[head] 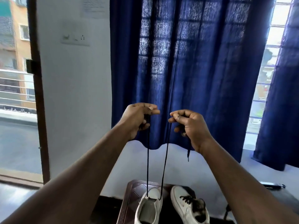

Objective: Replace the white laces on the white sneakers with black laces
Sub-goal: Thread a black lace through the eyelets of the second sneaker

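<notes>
You've got both hands raised well above the sneaker (148, 207) you're lacing. Your left hand (137, 117) is closed in a pinch on one strand of the black lace (164, 167), and your right hand (189, 125) pinches the other strand. The two strands drop almost straight down to the front pair of eyelets at the toe end of that sneaker, and they look pulled straight. A loose end hangs below your right wrist. No white lace shows on this sneaker, and the rest of its eyelets look empty.

The sneaker stands on a small dark table (129, 191). The other sneaker (187, 206) is just beside it on your right-hand side and seems to carry black lacing already, though that part is blurred.

Expect the lace to be light, thin and completely limp. It won't push through an eyelet on its own. Only the hard tip should have any stiffness, so take hold right behind the tip when you thread. It'll likely slide easily between your fingers, so a firm pinch like the one you have now suits evening out the two sides.

The sneaker itself is probably light with a soft upper, and a strong upward pull could lift or tip it off the table. If it starts to shift, steady it by the side wall next to the eyelets, not by the tongue.
</notes>
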